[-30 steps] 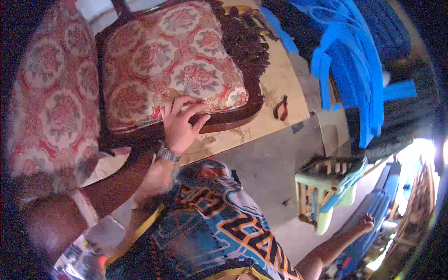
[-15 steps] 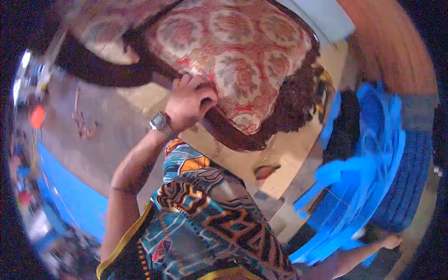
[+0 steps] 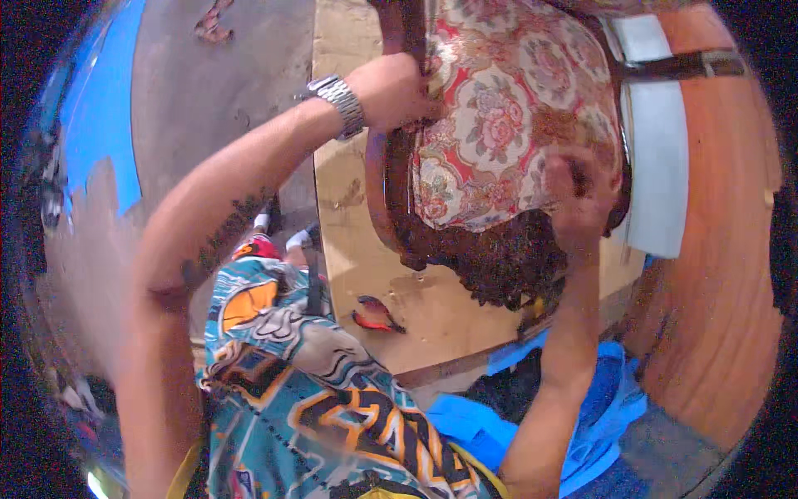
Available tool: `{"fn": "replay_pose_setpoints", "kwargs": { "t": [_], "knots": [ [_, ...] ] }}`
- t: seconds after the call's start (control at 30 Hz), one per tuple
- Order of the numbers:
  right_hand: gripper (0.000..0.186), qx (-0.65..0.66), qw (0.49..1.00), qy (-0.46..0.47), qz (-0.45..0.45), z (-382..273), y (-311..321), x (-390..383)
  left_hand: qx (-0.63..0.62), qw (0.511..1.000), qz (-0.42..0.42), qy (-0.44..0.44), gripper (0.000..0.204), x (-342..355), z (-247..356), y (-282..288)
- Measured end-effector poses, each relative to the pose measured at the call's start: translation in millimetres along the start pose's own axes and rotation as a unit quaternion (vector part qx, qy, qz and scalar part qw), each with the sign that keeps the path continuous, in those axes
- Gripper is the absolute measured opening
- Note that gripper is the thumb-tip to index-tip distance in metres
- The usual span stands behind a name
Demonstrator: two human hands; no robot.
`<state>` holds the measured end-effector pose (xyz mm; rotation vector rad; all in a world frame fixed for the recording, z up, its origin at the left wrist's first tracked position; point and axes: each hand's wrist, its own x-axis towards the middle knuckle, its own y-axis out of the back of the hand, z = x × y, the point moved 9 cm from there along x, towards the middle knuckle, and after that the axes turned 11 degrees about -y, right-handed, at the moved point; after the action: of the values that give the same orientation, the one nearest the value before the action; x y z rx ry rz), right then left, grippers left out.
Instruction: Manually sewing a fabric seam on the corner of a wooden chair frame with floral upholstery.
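An upholstered chair [image 3: 499,121] with red-and-cream floral fabric lies tipped before me, edged by a dark carved wooden frame [image 3: 384,179]. My left hand [image 3: 389,90], with a metal watch on the wrist, is closed at the chair's left edge, where fabric meets wood. Its fingertips are partly hidden, so whether they grip cloth or wood does not show. My right hand [image 3: 582,187] is over the right part of the fabric, close to the frame. Motion smears its fingers. Dark ruffled carving [image 3: 507,266] lines the chair's near end.
Cardboard [image 3: 349,224] lies under the chair. A small black-and-red tool [image 3: 376,316] rests on it, nearer to me. Crumpled blue sheeting [image 3: 611,407] is at lower right, with a white panel [image 3: 657,141] and a brown wooden surface [image 3: 723,208] beyond. Another blue sheet [image 3: 104,108] is at far left.
My right hand has come from the lower right, away from the chair, up onto the fabric. My left hand stays at the chair's edge. The view has turned and shifted.
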<state>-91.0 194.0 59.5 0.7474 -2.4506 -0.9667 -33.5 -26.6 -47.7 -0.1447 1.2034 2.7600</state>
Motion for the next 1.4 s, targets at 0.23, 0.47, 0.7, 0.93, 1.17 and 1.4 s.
{"fn": "replay_pose_setpoints", "kwargs": {
  "t": [0.23,0.47,0.7,0.93,1.17,1.4],
  "knots": [
    [0.015,-0.061,0.954,0.247,-0.158,-47.1,-89.0,16.5,-0.012,0.992,-0.071,-0.107,0.029,13.2,5.0,-23.7],
    [0.019,-0.117,0.901,0.286,-0.304,-41.7,-140.8,52.3,-0.24,0.916,0.322,0.022,0.024,-60.9,-19.8,-9.4],
    [0.016,-0.215,0.801,0.285,-0.48,-45.4,-170.9,63.7,-0.322,0.873,0.354,0.09,0.026,-150.7,-0.2,-65.8],
    [0.022,-0.313,0.762,0.272,-0.497,-33.2,-189.0,68.1,-0.111,0.926,0.36,0.007,0.034,-136.5,19.2,-51.0],
    [0.023,-0.285,0.781,0.299,-0.468,-35.7,-190.0,68.8,0.043,0.968,0.248,0.02,0.05,-109.0,49.0,-55.7],
    [0.024,-0.183,0.784,0.215,-0.552,-29.8,-179.9,74.2,0.08,0.939,0.333,0.015,0.017,-91.5,37.6,-25.5]
  ]
}}
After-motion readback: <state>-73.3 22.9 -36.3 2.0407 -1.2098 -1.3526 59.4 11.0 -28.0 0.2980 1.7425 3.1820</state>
